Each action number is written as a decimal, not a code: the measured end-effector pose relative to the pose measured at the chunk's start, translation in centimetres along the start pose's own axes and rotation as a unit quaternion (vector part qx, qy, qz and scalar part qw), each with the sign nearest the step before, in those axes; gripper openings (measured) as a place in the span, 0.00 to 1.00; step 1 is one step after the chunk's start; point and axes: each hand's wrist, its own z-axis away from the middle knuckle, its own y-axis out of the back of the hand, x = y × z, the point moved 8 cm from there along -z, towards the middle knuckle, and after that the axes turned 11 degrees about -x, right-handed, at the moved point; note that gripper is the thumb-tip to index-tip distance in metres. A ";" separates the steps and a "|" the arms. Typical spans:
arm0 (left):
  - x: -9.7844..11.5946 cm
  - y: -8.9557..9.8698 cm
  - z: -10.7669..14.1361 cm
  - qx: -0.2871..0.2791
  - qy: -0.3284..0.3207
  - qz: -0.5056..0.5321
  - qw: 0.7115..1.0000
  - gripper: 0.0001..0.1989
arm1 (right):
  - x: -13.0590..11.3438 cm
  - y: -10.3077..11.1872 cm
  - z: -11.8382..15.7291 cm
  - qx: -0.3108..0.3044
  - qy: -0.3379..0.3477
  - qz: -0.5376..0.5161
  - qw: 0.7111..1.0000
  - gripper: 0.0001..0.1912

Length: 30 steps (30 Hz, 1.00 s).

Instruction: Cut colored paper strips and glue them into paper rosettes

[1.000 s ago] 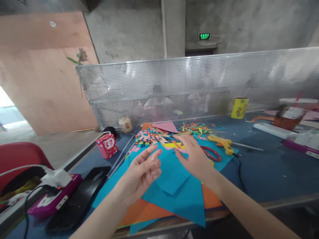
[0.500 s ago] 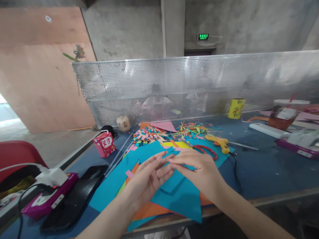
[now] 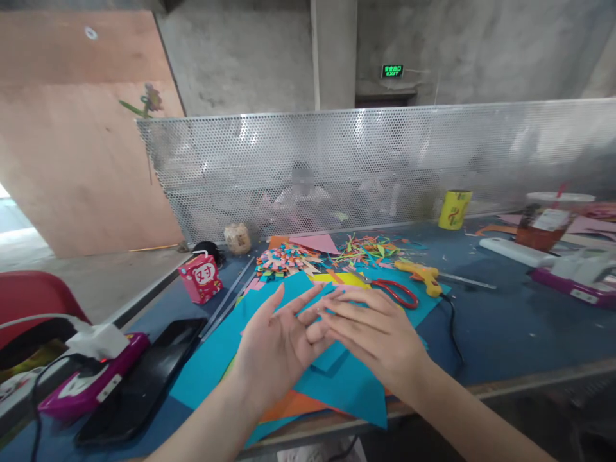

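Above the blue paper sheets [image 3: 346, 388], my left hand [image 3: 283, 340] is turned palm up with its fingers spread, and nothing shows in the palm. My right hand [image 3: 380, 333] lies palm down, its fingertips touching the left fingers. A tiny shiny speck shows where the fingertips meet; what it is cannot be made out. Red-handled scissors [image 3: 397, 293] and a yellow glue gun [image 3: 423, 276] rest beyond my right hand. Behind the hands lie a fringed multicoloured paper piece [image 3: 286, 260] and a heap of thin paper strips [image 3: 368, 249].
At the left are a pink drink carton [image 3: 201, 278], a black phone [image 3: 144, 385] and a purple power strip [image 3: 94, 378]. A yellow can [image 3: 455, 210] and a drink cup [image 3: 543, 221] stand at the right. A perforated metal screen [image 3: 385, 167] runs behind, with a person beyond it.
My left hand has opened, its thumb lifted away from the fingers. The right hand's fingers have come out of a pinch and now stretch over the left fingertips.
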 end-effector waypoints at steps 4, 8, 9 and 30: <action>-0.1 0.1 -0.1 -0.005 0.013 0.008 1.000 0.25 | 0.5 0.4 0.0 0.027 -0.002 -0.018 0.999 0.10; -0.7 0.1 -0.1 -0.024 0.073 0.015 0.997 0.31 | 2.2 2.7 -0.1 0.062 -0.089 -0.122 0.987 0.08; -0.7 0.2 0.0 -0.025 0.079 0.017 0.996 0.31 | 3.2 3.1 0.0 0.065 -0.147 -0.145 0.976 0.08; -0.1 1.0 0.3 -0.087 0.015 -0.387 0.918 0.32 | 4.4 -6.8 4.1 -0.144 -0.435 -0.638 0.619 0.16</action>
